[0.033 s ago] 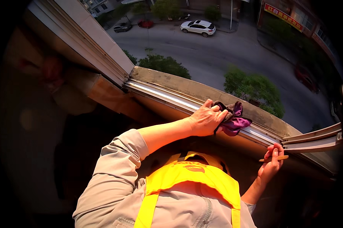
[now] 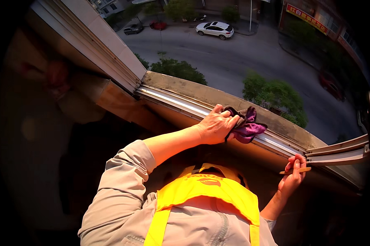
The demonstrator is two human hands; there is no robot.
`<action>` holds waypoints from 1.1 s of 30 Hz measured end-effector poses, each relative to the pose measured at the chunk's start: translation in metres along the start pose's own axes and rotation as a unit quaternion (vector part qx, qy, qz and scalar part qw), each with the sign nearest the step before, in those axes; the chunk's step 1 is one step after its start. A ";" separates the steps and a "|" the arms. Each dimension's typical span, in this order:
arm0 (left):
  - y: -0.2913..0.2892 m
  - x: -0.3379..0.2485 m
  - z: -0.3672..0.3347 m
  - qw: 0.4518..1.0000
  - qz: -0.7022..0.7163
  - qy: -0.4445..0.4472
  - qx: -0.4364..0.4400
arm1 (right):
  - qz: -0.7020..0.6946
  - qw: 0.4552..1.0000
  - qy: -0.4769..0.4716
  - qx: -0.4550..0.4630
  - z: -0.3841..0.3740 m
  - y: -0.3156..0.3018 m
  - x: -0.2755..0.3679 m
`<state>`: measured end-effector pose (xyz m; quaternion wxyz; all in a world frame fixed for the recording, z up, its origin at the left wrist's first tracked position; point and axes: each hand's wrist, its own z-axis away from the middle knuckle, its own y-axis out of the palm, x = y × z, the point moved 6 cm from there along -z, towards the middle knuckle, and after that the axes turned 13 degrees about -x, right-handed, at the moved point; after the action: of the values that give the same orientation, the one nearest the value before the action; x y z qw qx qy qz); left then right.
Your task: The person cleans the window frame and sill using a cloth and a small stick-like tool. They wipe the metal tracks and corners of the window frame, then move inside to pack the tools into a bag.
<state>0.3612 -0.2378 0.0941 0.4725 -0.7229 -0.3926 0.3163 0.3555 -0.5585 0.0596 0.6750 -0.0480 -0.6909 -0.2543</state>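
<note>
Left hand (image 2: pixel 215 126) grasps the purple cloth (image 2: pixel 250 130), bunched upon the window track (image 2: pixel 185 104) — perhaps so it fits the grooves; right hand (image 2: pixel 293 174), near the track's right end, holds a brown stick (image 2: pixel 305 169).

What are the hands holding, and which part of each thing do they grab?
The left hand holds a cloth by its bunched left end; the right hand, a stick around its middle.

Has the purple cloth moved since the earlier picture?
Yes, the purple cloth has shifted slightly left along the window track, nearer the white frame.
</note>
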 end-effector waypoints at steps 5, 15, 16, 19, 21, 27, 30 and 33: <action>-0.048 0.118 0.085 0.991 -0.103 -0.085 0.001 | 0.023 0.999 -0.008 0.043 0.017 0.048 -0.019; -0.067 0.275 0.145 0.886 -0.319 -0.186 0.280 | 0.025 0.992 -0.043 0.119 0.054 0.131 -0.025; -0.072 0.289 0.145 0.865 -0.397 -0.147 0.271 | 0.031 0.990 -0.053 0.125 0.057 0.128 -0.026; -0.064 0.310 0.157 0.809 -0.451 -0.073 0.370 | 0.072 0.986 -0.069 0.134 0.062 0.111 -0.030; -0.099 0.300 0.117 0.855 -0.475 -0.059 0.198 | 0.117 0.985 -0.086 0.097 0.059 0.090 -0.032; -0.266 0.289 0.025 0.866 -0.314 -0.268 -0.283 | 0.142 0.985 -0.074 0.065 0.045 0.044 -0.024; -0.266 0.241 -0.003 0.874 0.035 -0.258 -0.411 | 0.127 0.985 -0.069 0.092 0.038 0.043 -0.021; -0.191 0.133 -0.037 0.876 0.242 -0.206 -0.363 | 0.057 0.989 0.028 0.136 0.037 0.059 -0.026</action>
<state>0.4054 -0.0920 0.2735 -0.0060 -0.8348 -0.3809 0.3974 0.3484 -0.4850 0.0529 0.7080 0.0117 -0.6958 -0.1203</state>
